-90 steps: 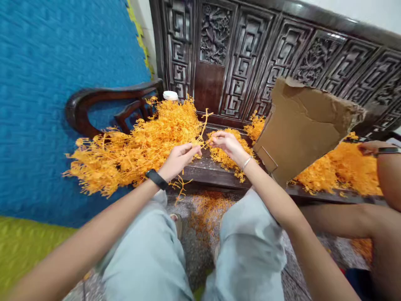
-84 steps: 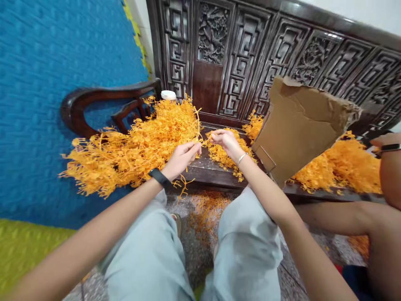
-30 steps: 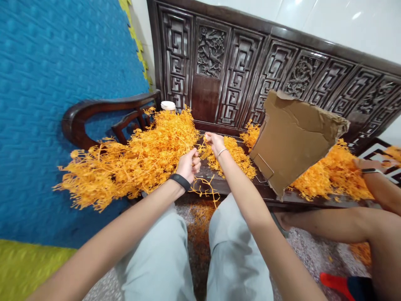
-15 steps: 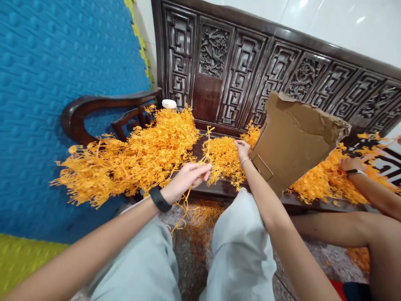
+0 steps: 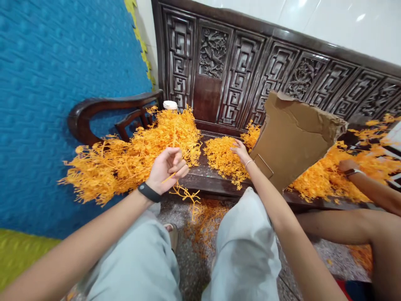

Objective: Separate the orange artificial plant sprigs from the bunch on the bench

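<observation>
Dark, glossy wooden bench [image 5: 205,177], carved fretwork backrest [image 5: 206,98], curved armrest [image 5: 83,119]. Blue foam mat [image 5: 46,83], bumpy texture, upright beside it. Speckled stone-look floor [image 5: 194,267] with fine orange scraps [image 5: 208,221]. Brown cardboard sheet [image 5: 294,133], torn ragged edge, leans on the bench with a bent wire [image 5: 263,166] at its lower corner.

Orange branched stem [image 5: 185,195]: thin, plastic-looking, forked into knobby twigs; it's in my left hand [image 5: 168,169], fingers curled round it, one part dangling below over the bench's front edge. My right hand [image 5: 239,151] is apart from the left, fingers loosely spread at the small orange pile [image 5: 224,156], frilly and matted; can't tell if they touch it. Big orange sprig heap [image 5: 131,163], wispy-ended, behind my left hand. Another person's hand [image 5: 347,166] is among orange sprigs past the cardboard.
</observation>
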